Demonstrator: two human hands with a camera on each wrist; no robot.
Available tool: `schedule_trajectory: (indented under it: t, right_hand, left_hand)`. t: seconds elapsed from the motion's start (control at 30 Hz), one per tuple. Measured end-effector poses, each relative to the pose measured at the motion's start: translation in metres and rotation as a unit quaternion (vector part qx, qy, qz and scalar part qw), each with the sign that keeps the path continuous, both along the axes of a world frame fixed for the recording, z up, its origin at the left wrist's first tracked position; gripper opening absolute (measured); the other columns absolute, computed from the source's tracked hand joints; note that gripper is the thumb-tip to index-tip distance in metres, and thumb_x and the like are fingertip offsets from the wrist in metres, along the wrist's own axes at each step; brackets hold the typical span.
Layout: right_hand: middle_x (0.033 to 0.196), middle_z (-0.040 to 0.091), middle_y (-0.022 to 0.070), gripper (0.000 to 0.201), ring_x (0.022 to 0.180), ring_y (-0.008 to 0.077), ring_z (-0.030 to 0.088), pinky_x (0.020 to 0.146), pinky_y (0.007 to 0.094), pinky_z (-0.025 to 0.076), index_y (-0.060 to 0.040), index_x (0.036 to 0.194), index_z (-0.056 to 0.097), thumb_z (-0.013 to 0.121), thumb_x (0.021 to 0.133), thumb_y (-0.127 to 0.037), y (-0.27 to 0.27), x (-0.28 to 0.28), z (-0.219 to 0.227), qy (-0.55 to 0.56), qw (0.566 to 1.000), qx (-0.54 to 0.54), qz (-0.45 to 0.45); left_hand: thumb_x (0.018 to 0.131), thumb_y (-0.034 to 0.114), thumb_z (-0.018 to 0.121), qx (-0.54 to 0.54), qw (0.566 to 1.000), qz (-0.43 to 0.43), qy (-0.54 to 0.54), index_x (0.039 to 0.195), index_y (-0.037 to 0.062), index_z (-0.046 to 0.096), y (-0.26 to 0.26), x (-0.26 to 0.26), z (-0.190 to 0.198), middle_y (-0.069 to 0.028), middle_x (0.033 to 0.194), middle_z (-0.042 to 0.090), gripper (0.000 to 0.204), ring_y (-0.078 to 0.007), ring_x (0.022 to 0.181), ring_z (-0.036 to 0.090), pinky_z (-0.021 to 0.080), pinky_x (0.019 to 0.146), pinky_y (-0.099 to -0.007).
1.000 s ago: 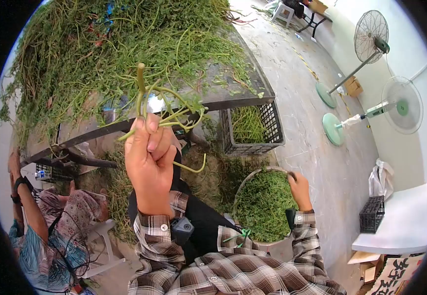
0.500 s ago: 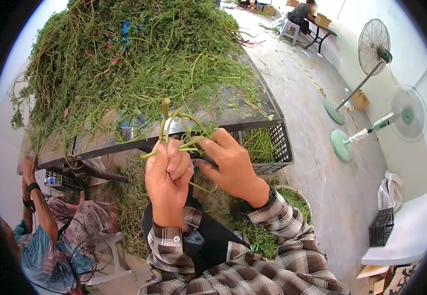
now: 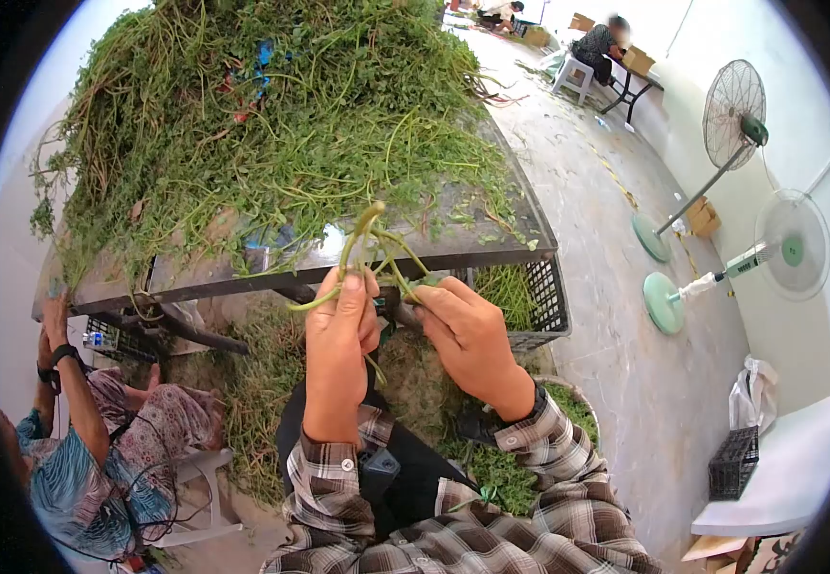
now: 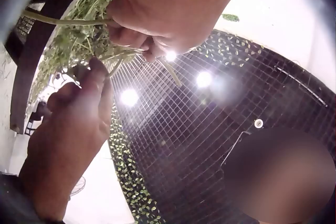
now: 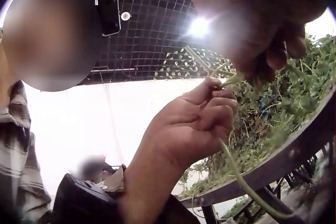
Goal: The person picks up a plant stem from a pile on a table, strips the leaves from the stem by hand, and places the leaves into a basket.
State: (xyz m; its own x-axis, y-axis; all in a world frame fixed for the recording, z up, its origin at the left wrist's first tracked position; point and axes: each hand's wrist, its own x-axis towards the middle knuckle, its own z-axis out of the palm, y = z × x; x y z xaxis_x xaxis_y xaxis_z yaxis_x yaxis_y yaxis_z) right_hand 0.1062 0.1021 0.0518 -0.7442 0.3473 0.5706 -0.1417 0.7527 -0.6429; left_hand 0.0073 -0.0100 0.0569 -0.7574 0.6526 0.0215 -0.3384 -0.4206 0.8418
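In the head view, the left hand (image 3: pixel 338 340) pinches green stems (image 3: pixel 362 230) between thumb and curled fingers, with the thick stem end pointing up. Close on its right, the right hand (image 3: pixel 472 344) pinches thin side stems of the same sprig. Both hands are just in front of the table edge. The left wrist view shows the left hand (image 4: pixel 168 8) gripping at the top and the right hand (image 4: pixel 73 134) lower left. A long stem (image 5: pixel 247 187) hangs below the left hand (image 5: pixel 189 124) in the right wrist view.
A large heap of greens (image 3: pixel 291 115) covers the table (image 3: pixel 185 277). Beneath its right corner stands a black crate (image 3: pixel 549 301) of stems. A round basket (image 3: pixel 582 402) of greens is by the lap. A seated person (image 3: pixel 99 459) is at left; fans (image 3: pixel 664 301) stand right.
The right hand has left the round basket's rim and come up to the stems, now pinching them beside the left hand. The stems have tilted rightward, and the head view has shifted.
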Motion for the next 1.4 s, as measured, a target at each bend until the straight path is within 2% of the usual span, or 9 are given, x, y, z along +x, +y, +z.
schedule_trajectory:
  t: [0.3,0.47,0.6,0.87,0.97,1.03,1.13,1.27,1.4]
  right_hand:
    - [0.077,0.051,0.0131,0.023,0.066,0.0308,0.054,0.056,0.0362,0.044,0.0003,0.101,0.057,0.057,0.078,0.0,-0.008,-0.001,-0.008,0.004,0.997,0.071,0.01]
    - [0.079,0.052,0.0165,0.022,0.069,0.0337,0.055,0.059,0.0387,0.045,0.0025,0.1,0.057,0.055,0.078,0.004,-0.01,-0.003,-0.007,0.041,0.996,0.078,0.019]
    - [0.084,0.054,0.0159,0.026,0.073,0.0363,0.055,0.06,0.0406,0.046,-0.0009,0.105,0.053,0.054,0.079,-0.001,-0.011,-0.001,-0.012,-0.041,0.998,0.029,0.044]
    - [0.077,0.055,0.0175,0.024,0.07,0.037,0.055,0.06,0.0395,0.045,-0.0031,0.098,0.056,0.052,0.075,0.002,-0.005,-0.013,-0.018,-0.013,0.999,0.002,0.038]
    - [0.078,0.056,0.0191,0.017,0.069,0.0374,0.054,0.06,0.037,0.045,-0.0016,0.09,0.058,0.049,0.076,0.003,-0.003,-0.011,-0.014,-0.04,0.996,-0.071,0.043]
    - [0.077,0.056,0.0152,0.014,0.063,0.0292,0.055,0.059,0.0318,0.043,0.0012,0.085,0.058,0.047,0.077,0.004,0.004,-0.009,-0.021,-0.026,0.994,-0.102,0.021]
    - [0.07,0.048,0.0032,0.016,0.062,0.0082,0.043,0.057,0.0229,0.036,0.0012,0.086,0.059,0.044,0.081,0.004,0.024,0.011,-0.029,-0.031,0.972,-0.231,-0.004]
    - [0.071,0.05,0.0031,0.02,0.063,0.009,0.044,0.059,0.0225,0.038,-0.0001,0.091,0.06,0.042,0.083,0.003,0.03,0.04,-0.026,-0.081,0.957,-0.261,-0.092]
    - [0.077,0.061,0.009,0.018,0.069,0.0204,0.058,0.063,0.0294,0.043,-0.0007,0.097,0.06,0.045,0.086,0.0,0.05,0.098,-0.053,-0.121,0.961,-0.126,-0.216]
  left_hand:
    - [0.096,0.029,0.045,-0.047,0.998,-0.027,0.009,0.088,0.008,0.052,0.007,0.004,-0.004,0.0094,0.053,0.031,0.023,0.0001,0.041,0.023,0.018,0.038,-0.0182]
    - [0.097,0.028,0.042,-0.011,0.999,-0.025,-0.025,0.087,0.0069,0.05,0.006,0.002,0.0,0.0025,0.066,0.05,0.025,-0.0005,0.042,0.025,0.02,0.038,-0.0178]
    - [0.097,0.027,0.041,0.08,0.994,-0.014,-0.067,0.085,0.008,0.045,0.003,0.0,-0.003,-0.0041,0.081,0.054,0.022,-0.0013,0.043,0.025,0.021,0.038,-0.0169]
    - [0.097,0.026,0.041,0.077,0.993,-0.013,-0.084,0.083,0.0094,0.041,0.004,0.007,0.001,-0.0014,0.073,0.046,0.021,-0.0022,0.046,0.025,0.02,0.04,-0.0167]
    - [0.097,0.026,0.041,0.094,0.99,-0.02,-0.1,0.084,0.0101,0.042,0.004,0.007,-0.004,-0.0003,0.072,0.046,0.021,-0.0018,0.046,0.025,0.02,0.04,-0.0167]
    - [0.097,0.027,0.042,0.088,0.989,0.009,-0.12,0.085,0.011,0.043,0.0,0.006,0.003,0.0012,0.071,0.045,0.02,-0.0014,0.046,0.024,0.019,0.04,-0.0167]
    - [0.097,0.026,0.042,0.129,0.981,0.079,-0.118,0.086,0.0119,0.046,-0.013,-0.006,0.006,0.0029,0.069,0.044,0.018,-0.0012,0.046,0.024,0.019,0.038,-0.0162]
    - [0.097,0.025,0.041,0.177,0.967,0.055,-0.174,0.086,0.0113,0.046,-0.018,-0.015,0.006,0.003,0.07,0.043,0.018,-0.0008,0.045,0.024,0.02,0.037,-0.0156]
    - [0.097,0.025,0.041,0.192,0.966,0.041,-0.17,0.087,0.0108,0.046,-0.018,-0.014,0.005,0.0028,0.07,0.042,0.018,-0.0009,0.044,0.023,0.02,0.037,-0.0157]
